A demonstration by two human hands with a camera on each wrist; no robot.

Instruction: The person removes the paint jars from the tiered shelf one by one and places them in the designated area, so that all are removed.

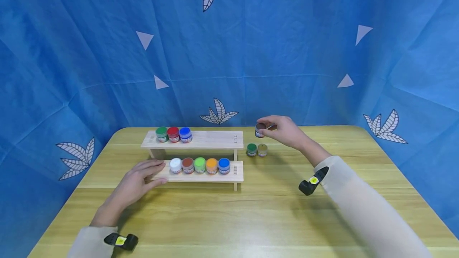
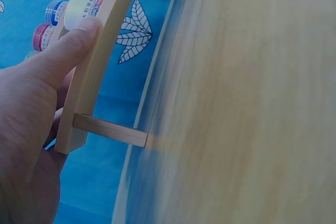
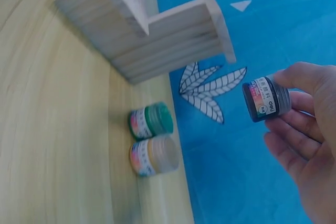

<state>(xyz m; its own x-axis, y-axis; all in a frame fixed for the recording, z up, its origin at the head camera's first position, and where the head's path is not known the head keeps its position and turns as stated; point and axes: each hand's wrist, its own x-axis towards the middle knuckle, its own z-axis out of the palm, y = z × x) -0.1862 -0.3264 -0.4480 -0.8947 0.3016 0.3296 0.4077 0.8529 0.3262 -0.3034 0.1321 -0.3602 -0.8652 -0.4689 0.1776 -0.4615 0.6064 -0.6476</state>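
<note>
My right hand (image 1: 283, 130) pinches a dark brown paint jar (image 3: 266, 98) by its lid, up above the table. Just in front of it on the table stand a green paint jar (image 1: 252, 149) and an ochre paint jar (image 1: 262, 150), side by side. My left hand (image 1: 138, 180) grips the left end of the lower shelf of a two-tier wooden rack (image 2: 105, 51), thumb on its front near the white jar (image 1: 175, 165). That lower shelf also carries brown, light green, orange and blue jars. On the upper shelf (image 1: 211, 139) are green, red and blue jars at the left.
A wooden table (image 1: 229, 218) lies under everything. Behind it hangs a blue cloth (image 1: 279, 51) with leaf and triangle prints, close to the table's back edge. Bare shelf shows right of the blue jar (image 1: 185, 134) on the upper tier.
</note>
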